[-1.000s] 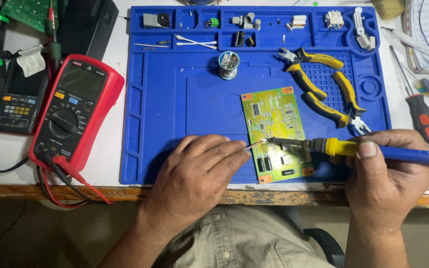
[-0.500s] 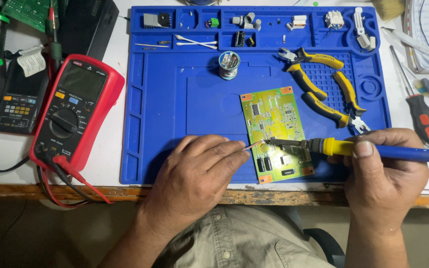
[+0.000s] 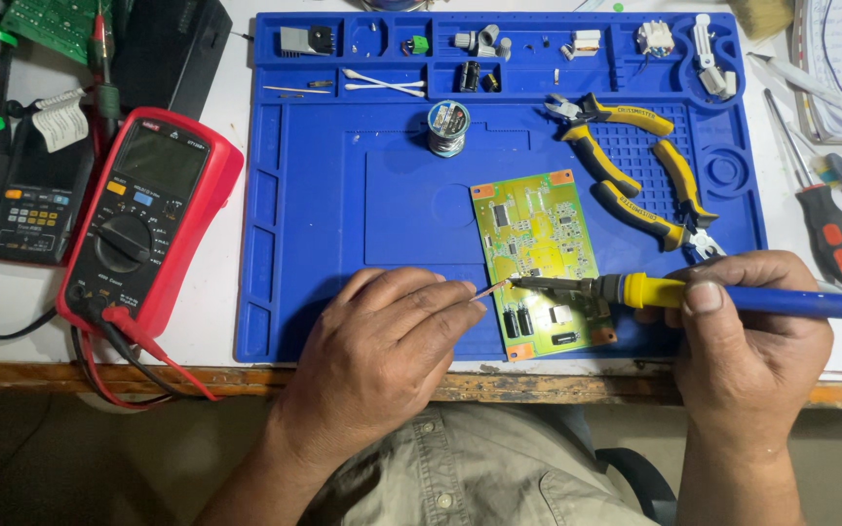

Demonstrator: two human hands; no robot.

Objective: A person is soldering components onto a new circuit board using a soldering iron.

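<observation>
A soldering iron [image 3: 733, 295] is gripped in the right hand [image 3: 747, 331], tip on the circuit board [image 3: 538, 253]. The board lies on the blue mat [image 3: 392, 195]. A thin wire [image 3: 487, 289] is pinched in the left hand [image 3: 387, 341], its end meeting the tip.

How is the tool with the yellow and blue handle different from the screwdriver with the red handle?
The soldering iron is held in the right hand, while the screwdriver lies alone on the white tabletop. The soldering iron lies almost level, its tip at the green circuit board; the screwdriver lies slanted, pointing away from the board. The soldering iron's grip is yellow and blue; the screwdriver's is red and black. Both are long, thin hand tools.
</observation>
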